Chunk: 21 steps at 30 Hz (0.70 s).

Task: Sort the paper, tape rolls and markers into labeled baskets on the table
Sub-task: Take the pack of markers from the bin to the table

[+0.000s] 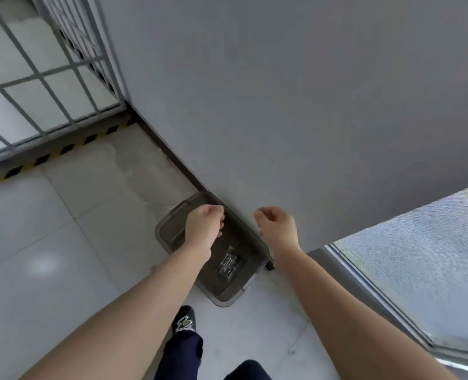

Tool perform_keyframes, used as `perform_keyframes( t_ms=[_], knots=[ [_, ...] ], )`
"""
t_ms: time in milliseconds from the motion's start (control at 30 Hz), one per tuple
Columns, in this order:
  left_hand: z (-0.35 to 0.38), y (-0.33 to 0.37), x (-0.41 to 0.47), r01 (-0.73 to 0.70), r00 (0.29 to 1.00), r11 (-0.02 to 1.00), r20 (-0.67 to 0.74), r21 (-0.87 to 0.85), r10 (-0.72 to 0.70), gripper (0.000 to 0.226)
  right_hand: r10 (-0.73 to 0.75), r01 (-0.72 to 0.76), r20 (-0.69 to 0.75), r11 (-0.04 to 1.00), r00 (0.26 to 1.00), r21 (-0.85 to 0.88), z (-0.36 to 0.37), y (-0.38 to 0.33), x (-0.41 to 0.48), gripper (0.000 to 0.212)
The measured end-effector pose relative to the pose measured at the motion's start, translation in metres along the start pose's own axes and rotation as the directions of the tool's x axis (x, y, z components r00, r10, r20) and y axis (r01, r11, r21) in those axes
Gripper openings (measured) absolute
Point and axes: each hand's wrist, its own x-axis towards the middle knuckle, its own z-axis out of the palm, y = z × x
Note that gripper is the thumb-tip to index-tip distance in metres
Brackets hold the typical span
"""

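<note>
From here I see both hands loosely curled, holding nothing: left hand [204,229] over the dark bin [227,287] on the floor [63,229] against the wall [282,105], right hand [276,229] just beside it. There's a clear packet [230,263] in the bin, can't tell what's inside.

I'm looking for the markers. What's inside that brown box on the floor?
Inside the brown box lies a small clear packet with dark lines, too blurred to name. The left hand hides part of the inside.
</note>
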Motion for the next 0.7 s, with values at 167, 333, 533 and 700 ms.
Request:
perform_keyframes(
  t_ms=[167,333,533,700],
  knots=[
    [0.009,-0.019,0.057,0.076,0.997,0.996,0.007,0.051,-0.077,0.020,0.091,-0.091,0.005,0.994,0.996,-0.052,0.028,0.019,0.046,0.013],
    [0.021,-0.057,0.105,0.134,0.991,0.986,-0.022,0.095,-0.132,0.023,0.186,-0.181,0.036,0.979,0.982,-0.097,0.054,0.060,0.088,0.012],
    [0.047,-0.120,0.161,0.227,0.974,0.966,-0.056,0.127,-0.221,0.019,0.294,-0.290,0.058,0.954,0.954,-0.068,0.079,0.120,0.135,0.020],
    [0.067,-0.184,0.213,0.291,0.956,0.946,-0.074,0.146,-0.283,0.019,0.376,-0.374,0.050,0.927,0.925,-0.033,0.115,0.186,0.177,0.011]
  ],
)
